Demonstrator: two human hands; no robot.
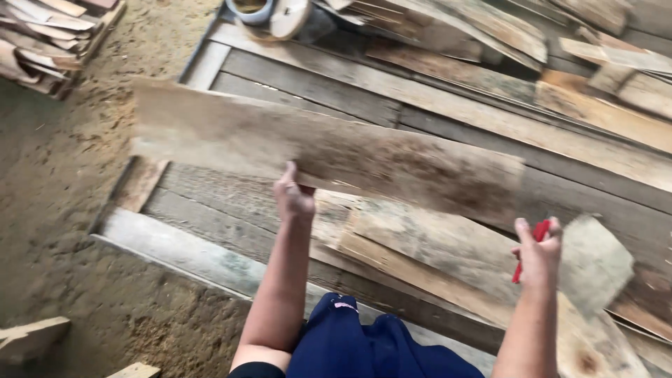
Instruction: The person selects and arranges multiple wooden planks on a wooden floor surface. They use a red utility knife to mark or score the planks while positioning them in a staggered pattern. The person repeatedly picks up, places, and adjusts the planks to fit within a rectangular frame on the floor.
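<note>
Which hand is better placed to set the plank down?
Left, probably: the left hand already grips the plank at its lower edge. The right hand is off it, holding a red tool.

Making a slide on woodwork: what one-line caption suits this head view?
Left hand lifts a long weathered plank over stacked boards; right hand grips a red tool.
</note>
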